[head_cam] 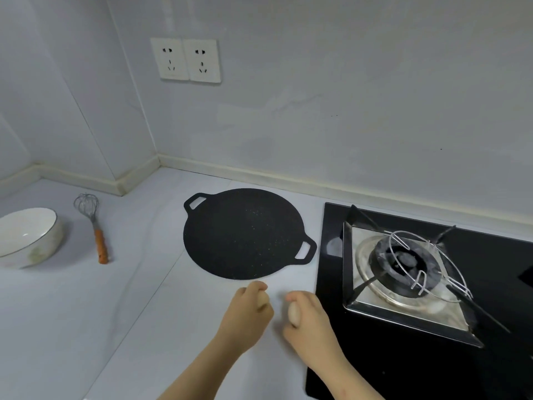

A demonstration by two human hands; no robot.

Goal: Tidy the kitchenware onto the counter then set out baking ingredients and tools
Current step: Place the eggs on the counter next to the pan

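The right hand grasps an egg low over the table, just in front of the black griddle pan. The left hand beside it closes around what looks like another egg. Ingredients are being set out; next, both need setting down gently so they cannot roll.

Pale grey-white walls met in corner at far left. Double white socket plate sat on far wall, high up, left of centre. Cream upstand strip ran along wall foot, wrapping boxed-out corner column. Pale desk filled left and near ground, faint seam line crossing it diagonally. Black glass gas hob sat set into desk at right, burner under wire support. Light soft, even, shadows weak.
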